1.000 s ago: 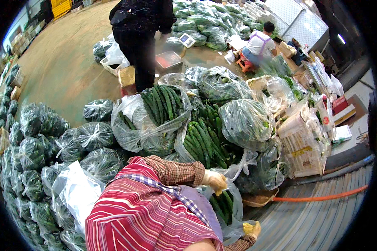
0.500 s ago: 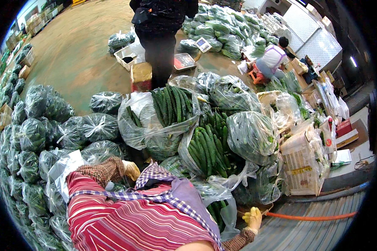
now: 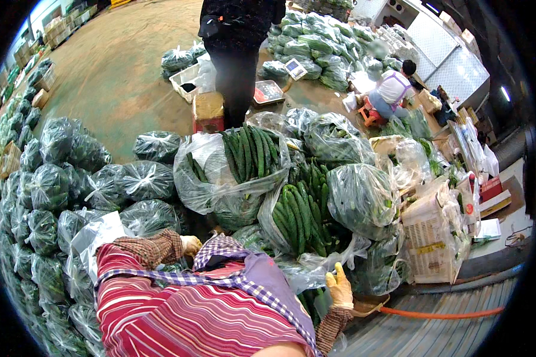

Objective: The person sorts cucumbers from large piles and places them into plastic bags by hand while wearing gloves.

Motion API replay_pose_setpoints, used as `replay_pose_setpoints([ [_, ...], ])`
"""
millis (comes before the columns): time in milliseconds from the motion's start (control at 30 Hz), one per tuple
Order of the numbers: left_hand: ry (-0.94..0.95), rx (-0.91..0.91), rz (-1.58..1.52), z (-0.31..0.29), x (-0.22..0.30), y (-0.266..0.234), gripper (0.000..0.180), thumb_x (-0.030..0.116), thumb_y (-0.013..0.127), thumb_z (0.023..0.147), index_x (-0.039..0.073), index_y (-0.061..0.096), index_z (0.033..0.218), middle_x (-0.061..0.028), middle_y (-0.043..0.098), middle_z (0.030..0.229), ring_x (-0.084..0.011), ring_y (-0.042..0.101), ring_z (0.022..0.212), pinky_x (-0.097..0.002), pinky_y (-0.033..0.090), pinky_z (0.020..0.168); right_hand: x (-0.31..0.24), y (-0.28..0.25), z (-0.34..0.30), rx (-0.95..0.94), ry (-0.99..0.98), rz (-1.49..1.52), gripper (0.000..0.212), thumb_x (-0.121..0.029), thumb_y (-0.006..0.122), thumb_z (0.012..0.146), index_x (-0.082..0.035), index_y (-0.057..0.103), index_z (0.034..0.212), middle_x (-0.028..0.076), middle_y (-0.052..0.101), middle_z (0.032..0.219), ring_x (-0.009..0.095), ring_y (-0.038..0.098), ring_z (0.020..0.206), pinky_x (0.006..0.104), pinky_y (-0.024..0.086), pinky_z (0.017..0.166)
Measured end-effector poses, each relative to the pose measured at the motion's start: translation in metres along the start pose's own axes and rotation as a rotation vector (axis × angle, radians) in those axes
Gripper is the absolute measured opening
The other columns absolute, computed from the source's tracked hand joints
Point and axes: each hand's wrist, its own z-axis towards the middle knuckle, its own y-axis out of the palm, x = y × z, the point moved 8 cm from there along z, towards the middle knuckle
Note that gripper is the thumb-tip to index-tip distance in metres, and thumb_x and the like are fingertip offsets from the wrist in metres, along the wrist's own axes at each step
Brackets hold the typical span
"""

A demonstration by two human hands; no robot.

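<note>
So the right hand [image 3: 340,289], in a pale yellow glove, has its fingers stuck up and spread a bit, with nothing I can see gripped in it. It's just beside a clear plastic bag [image 3: 296,273] of long dark green cucumbers [image 3: 308,300], partly hidden by the sleeve and the purple apron. The left hand [image 3: 190,245], also gloved, is over by the person's other side near the packed bags; it's half blocked by the checked cuff, so I can't tell if it's holding anything. Right behind that, two open bags spill more cucumbers, with a fat tied bag [image 3: 363,199] next to them and a pale slatted crate [image 3: 435,235] off to the right. An orange bar [image 3: 441,312] lies across ridged metal flooring [image 3: 411,336] down there. The left side is basically a wall of stuffed bags [image 3: 47,232]. Farther out, someone in dark clothes [image 3: 238,65] stands by a cardboard box [image 3: 208,111] and a scale [image 3: 270,92], and another person [image 3: 393,88] sits on a red stool [image 3: 372,115] near a big heap of bagged greens [image 3: 315,47]. The room's floor [image 3: 125,65] is worn brown and green, with shiny metal panels [image 3: 452,56] at back right.
</note>
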Motion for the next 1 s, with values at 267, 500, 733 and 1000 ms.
replay_pose_setpoints([
  [267, -0.002, -0.093, 0.046, 0.004, 0.005, 0.000, 0.020, 0.018, 0.064, 0.080, 0.004, 0.067, 0.095, -0.0057, 0.067, 0.090, -0.0201, 0.059, 0.080, -0.0339, 0.046, 0.074, 0.024, 0.018, -0.026, -0.014, 0.036, -0.058, 0.062, -0.041, 0.058, 0.085, -0.011, 0.041, 0.137, 0.020, 0.062, 0.105, 0.035, 0.059, 0.095, 0.0418, 0.045, 0.083],
  [500, -0.012, -0.130, 0.084, 0.014, 0.011, 0.003, 0.020, 0.018, 0.064, 0.081, 0.004, 0.067, 0.095, -0.0064, 0.067, 0.092, -0.0212, 0.059, 0.083, -0.0342, 0.046, 0.076, 0.006, 0.027, -0.042, -0.079, 0.239, 0.032, 0.056, -0.035, 0.058, 0.085, -0.012, 0.045, 0.134, 0.021, 0.060, 0.113, 0.034, 0.058, 0.104, 0.0397, 0.043, 0.088],
  [733, -0.028, -0.205, 0.116, 0.011, 0.010, 0.004, 0.020, 0.019, 0.064, 0.082, 0.004, 0.067, 0.095, -0.0072, 0.067, 0.095, -0.0222, 0.060, 0.086, -0.0345, 0.046, 0.079, 0.010, 0.038, -0.053, -0.081, 0.236, 0.085, 0.061, -0.039, 0.059, 0.084, -0.017, 0.041, 0.138, 0.021, 0.061, 0.106, 0.036, 0.058, 0.100, 0.0409, 0.044, 0.087],
  [1000, -0.021, -0.261, 0.164, 0.022, 0.015, 0.013, 0.020, 0.019, 0.064, 0.083, 0.004, 0.067, 0.096, -0.0081, 0.067, 0.097, -0.0233, 0.060, 0.089, -0.0349, 0.047, 0.081, 0.004, 0.040, -0.046, -0.081, 0.214, 0.007, 0.063, -0.038, 0.059, 0.084, -0.012, 0.039, 0.138, 0.021, 0.061, 0.107, 0.036, 0.058, 0.099, 0.0411, 0.044, 0.085],
])
